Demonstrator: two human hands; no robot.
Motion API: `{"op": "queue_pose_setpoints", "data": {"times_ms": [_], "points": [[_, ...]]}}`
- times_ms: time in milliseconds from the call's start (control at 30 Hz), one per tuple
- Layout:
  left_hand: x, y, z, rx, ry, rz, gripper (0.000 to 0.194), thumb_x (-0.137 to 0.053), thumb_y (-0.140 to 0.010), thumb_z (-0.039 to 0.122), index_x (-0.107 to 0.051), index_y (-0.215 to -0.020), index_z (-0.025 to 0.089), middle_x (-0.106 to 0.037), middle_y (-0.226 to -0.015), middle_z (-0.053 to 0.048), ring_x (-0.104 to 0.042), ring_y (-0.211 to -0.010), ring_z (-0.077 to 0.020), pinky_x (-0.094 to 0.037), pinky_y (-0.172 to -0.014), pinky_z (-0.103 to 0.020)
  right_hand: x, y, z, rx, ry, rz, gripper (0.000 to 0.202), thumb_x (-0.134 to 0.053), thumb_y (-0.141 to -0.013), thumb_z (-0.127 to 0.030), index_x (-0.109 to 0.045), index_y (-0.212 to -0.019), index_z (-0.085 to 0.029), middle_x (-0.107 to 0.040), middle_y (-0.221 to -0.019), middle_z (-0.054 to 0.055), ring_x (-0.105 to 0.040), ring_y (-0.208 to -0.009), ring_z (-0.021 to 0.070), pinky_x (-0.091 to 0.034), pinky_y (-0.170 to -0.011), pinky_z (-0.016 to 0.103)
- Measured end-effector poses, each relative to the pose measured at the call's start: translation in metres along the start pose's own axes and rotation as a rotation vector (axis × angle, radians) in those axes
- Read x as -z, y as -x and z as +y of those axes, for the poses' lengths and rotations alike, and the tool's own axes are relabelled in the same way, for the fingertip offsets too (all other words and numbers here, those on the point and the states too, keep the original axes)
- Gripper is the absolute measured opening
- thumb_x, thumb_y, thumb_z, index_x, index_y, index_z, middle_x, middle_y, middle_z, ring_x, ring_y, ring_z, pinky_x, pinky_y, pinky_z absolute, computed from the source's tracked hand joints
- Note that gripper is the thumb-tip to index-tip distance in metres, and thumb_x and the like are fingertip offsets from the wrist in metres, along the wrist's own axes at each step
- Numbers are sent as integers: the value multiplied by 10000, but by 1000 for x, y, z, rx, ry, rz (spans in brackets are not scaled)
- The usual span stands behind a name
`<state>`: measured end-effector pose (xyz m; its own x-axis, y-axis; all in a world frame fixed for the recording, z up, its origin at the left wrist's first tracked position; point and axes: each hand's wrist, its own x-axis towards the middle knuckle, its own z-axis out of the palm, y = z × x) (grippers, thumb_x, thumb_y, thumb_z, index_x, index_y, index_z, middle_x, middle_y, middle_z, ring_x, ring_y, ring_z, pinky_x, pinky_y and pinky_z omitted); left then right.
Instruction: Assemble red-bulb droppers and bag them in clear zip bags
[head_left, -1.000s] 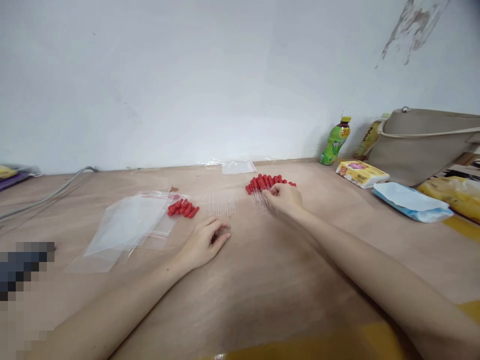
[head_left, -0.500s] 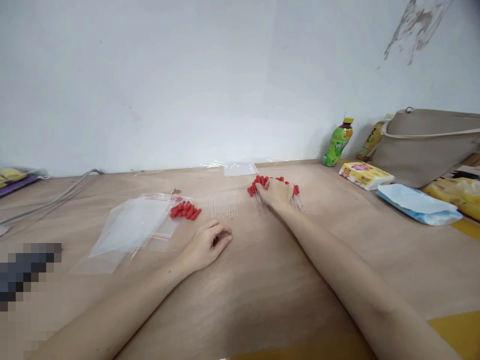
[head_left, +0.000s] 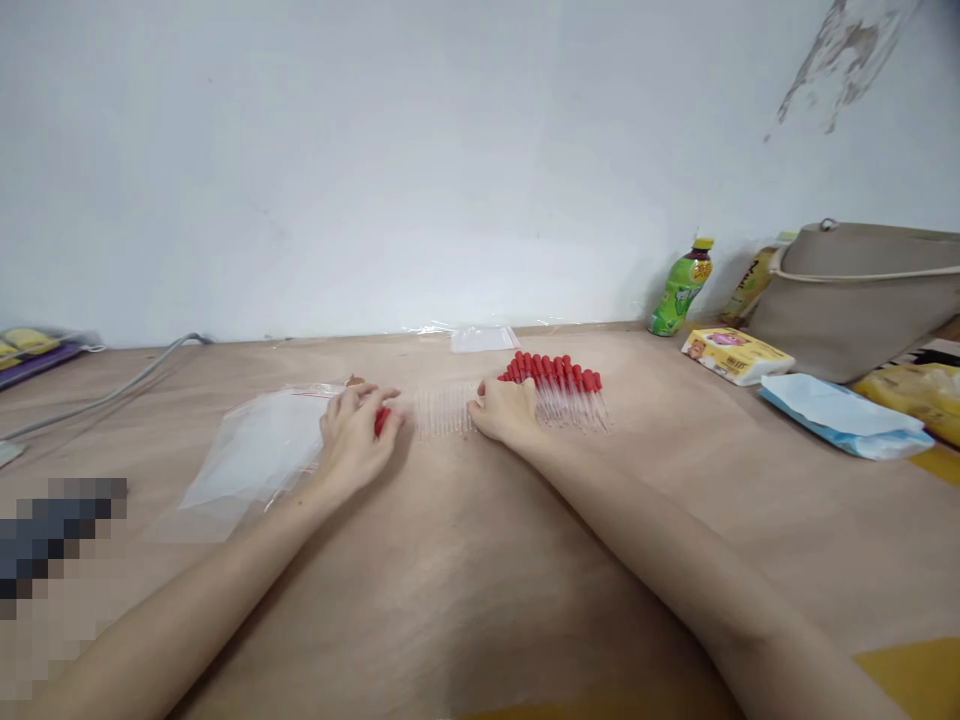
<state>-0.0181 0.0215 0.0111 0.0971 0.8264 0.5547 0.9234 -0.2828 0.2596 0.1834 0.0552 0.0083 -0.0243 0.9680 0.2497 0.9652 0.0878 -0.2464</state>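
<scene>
My left hand (head_left: 358, 435) reaches over the pile of red rubber bulbs (head_left: 382, 421), its fingers curled around a bulb that shows between thumb and forefinger. Most of that pile is hidden beneath the hand. Thin clear dropper tubes (head_left: 442, 410) lie side by side in a row in the middle of the table. At the row's right end my right hand (head_left: 504, 408) is closed in a pinch on a tube, which its fingers largely cover. Just beyond and to the right lie droppers with red bulbs (head_left: 566, 375) on their clear stems, partly behind that hand.
Clear zip bags (head_left: 259, 450) lie left of the bulbs; a small bag (head_left: 484, 340) rests near the wall. To the right are a green bottle (head_left: 681, 290), a tissue pack (head_left: 737, 355), a blue-white packet (head_left: 847, 412) and a grey bag (head_left: 862, 300). A cable (head_left: 112, 400) runs at left.
My left hand has moved left and away from me onto the red bulbs. My right hand has left the red-topped droppers and shifted left to the clear tubes.
</scene>
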Motion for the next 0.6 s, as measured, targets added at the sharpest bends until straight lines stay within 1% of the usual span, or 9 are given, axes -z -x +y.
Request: {"op": "queue_pose_setpoints", "data": {"times_ms": [67,100,167,233,300,367,500,600], "points": [[-4,-10,-14,134,-47,-78,394,-413,-842,474,-553,-1146,267,-432,-1240,-116,-367,-1177,-341,-309,-938,-537,0,-2,-3,-25,-2,-32,265,-448,-770,-302,-600,-939,-167,-667,-847,91,-597,-820,222,-261,-773,360],[-8,-13,-20,162,-55,-120,429,-409,-832,507,-537,-1170,275,-416,-1256,-117,-355,-1192,-344,-299,-949,-539,0,-3,-3,-38,-4,-46,259,-451,-764,-291,-603,-933,-166,-668,-849,91,-599,-820,221,-267,-770,358],[-15,-16,-28,160,-59,-181,485,-426,-802,558,-533,-1179,272,-424,-1243,-115,-362,-1191,-336,-285,-973,-523,0,-4,-5,-54,-6,-62,252,-454,-756,-280,-610,-915,-162,-669,-847,94,-602,-814,221,-278,-758,355],[-22,-15,-31,108,-45,-211,513,-464,-769,573,-545,-1158,249,-462,-1187,-107,-406,-1150,-314,-306,-977,-482,0,-5,-6,-64,-4,-71,251,-456,-750,-282,-617,-897,-157,-670,-854,100,-605,-808,227,-288,-748,357],[-28,-14,-30,46,-19,-217,492,-498,-756,540,-558,-1119,215,-504,-1106,-100,-456,-1080,-286,-353,-949,-434,1,-5,-6,-73,0,-79,255,-456,-746,-283,-623,-886,-151,-669,-866,107,-606,-805,233,-294,-746,363],[-31,-14,-26,7,-3,-211,421,-504,-770,477,-570,-1071,191,-526,-1048,-96,-482,-1026,-268,-382,-918,-409,2,-6,-5,-81,3,-86,258,-455,-746,-283,-629,-877,-146,-668,-871,113,-606,-808,238,-297,-751,369],[-36,-17,-15,36,-3,-191,270,-486,-799,376,-614,-940,184,-536,-1016,-96,-494,-986,-266,-382,-900,-422,4,-7,-2,-85,10,-102,237,-467,-736,-264,-641,-858,-158,-669,-876,106,-604,-824,236,-296,-766,373],[-40,-19,-3,80,25,-202,209,-486,-804,333,-628,-861,189,-548,-998,-90,-494,-991,-265,-377,-898,-423,5,-7,2,-82,22,-114,213,-502,-714,-252,-650,-840,-164,-668,-870,104,-601,-830,231,-292,-775,368]]}}
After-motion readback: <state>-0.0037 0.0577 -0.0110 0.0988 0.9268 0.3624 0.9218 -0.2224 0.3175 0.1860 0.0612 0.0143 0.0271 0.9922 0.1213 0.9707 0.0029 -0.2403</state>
